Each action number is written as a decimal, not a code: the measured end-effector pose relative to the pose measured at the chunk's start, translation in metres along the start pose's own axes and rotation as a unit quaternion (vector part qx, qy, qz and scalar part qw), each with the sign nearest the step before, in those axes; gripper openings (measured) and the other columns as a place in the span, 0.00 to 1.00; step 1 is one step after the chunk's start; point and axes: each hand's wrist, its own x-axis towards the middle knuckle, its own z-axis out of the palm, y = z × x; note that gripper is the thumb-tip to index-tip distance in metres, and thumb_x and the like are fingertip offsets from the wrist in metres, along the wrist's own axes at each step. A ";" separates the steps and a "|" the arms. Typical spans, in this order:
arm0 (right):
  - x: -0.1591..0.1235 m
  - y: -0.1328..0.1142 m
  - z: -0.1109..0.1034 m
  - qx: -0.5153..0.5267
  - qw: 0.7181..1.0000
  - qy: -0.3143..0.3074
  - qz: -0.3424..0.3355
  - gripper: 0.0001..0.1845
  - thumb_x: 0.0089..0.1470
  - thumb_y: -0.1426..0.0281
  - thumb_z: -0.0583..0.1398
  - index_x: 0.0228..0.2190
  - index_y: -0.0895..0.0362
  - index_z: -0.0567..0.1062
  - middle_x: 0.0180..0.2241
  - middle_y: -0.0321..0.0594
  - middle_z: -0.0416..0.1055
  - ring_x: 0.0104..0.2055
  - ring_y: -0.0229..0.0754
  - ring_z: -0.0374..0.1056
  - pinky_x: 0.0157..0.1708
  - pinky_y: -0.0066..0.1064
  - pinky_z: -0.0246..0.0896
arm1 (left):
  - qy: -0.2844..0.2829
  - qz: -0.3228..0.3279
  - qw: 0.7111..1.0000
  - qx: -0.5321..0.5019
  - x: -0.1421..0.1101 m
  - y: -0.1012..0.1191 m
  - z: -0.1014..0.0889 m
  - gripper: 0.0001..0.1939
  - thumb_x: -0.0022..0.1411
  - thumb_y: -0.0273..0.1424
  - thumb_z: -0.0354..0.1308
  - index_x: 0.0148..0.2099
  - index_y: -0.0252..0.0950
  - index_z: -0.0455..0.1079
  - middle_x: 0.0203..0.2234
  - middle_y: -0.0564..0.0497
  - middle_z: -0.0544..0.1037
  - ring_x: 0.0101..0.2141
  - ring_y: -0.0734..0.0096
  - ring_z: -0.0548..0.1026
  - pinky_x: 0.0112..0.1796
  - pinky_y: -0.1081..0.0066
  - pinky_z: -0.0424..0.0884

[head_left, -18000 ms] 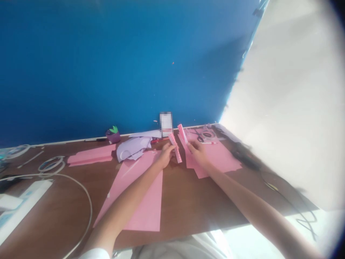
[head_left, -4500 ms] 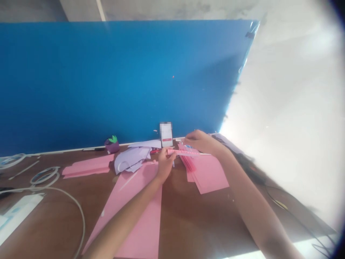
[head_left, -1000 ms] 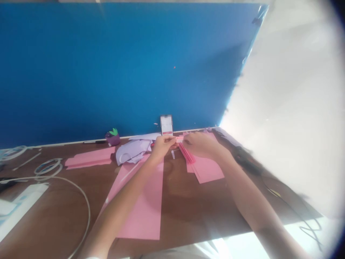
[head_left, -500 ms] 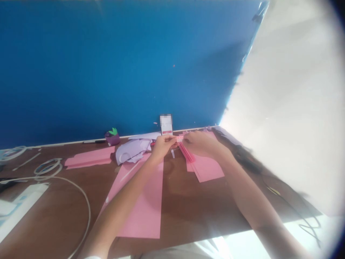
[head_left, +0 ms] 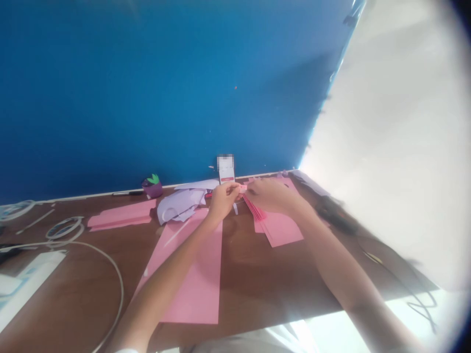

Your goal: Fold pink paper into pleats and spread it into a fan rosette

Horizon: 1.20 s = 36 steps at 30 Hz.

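Observation:
Both my hands meet near the far edge of a brown table [head_left: 265, 274]. My left hand [head_left: 222, 197] is closed in a pinch on one end of a narrow folded pink paper strip [head_left: 243, 188]. My right hand [head_left: 271, 194] is closed on the same strip from the other side and covers most of it. Just below the hands a pleated pink paper stack [head_left: 256, 210] lies on flat pink sheets [head_left: 281, 229]. A long pink sheet [head_left: 195, 274] runs under my left forearm.
A blue board [head_left: 147, 98] stands behind the table. A small white card [head_left: 226, 172] leans against it. Lilac paper scraps [head_left: 180, 203], a purple paper pot [head_left: 152, 186] and another pink sheet [head_left: 121, 215] lie at the left. White cable [head_left: 110, 260] curves at the far left; dark cables [head_left: 368, 245] lie at the right.
In the last second my hands have stayed together on the strip, with my right hand slightly closer to the left. Earlier the strip was stretched out between the hands.

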 end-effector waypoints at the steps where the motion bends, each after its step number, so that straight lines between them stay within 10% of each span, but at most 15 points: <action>1: 0.001 0.000 0.001 -0.002 1.000 -0.001 -0.002 0.12 0.55 0.74 0.49 0.25 0.58 0.70 0.27 0.43 0.70 0.24 0.37 0.60 0.24 0.30 0.41 | 0.007 0.003 1.000 0.008 0.000 -0.001 0.001 0.11 0.59 0.36 0.60 0.40 0.34 0.74 0.30 0.47 0.79 0.31 0.69 0.78 0.35 0.68 0.74; 36: 0.005 0.009 0.000 0.022 1.000 -0.006 -0.002 0.13 0.56 0.74 0.49 0.25 0.58 0.70 0.27 0.42 0.71 0.25 0.37 0.61 0.25 0.30 0.44 | -0.026 0.099 0.989 0.110 -0.001 -0.005 -0.008 0.13 0.60 0.39 0.60 0.43 0.36 0.76 0.38 0.44 0.80 0.39 0.63 0.78 0.43 0.66 0.73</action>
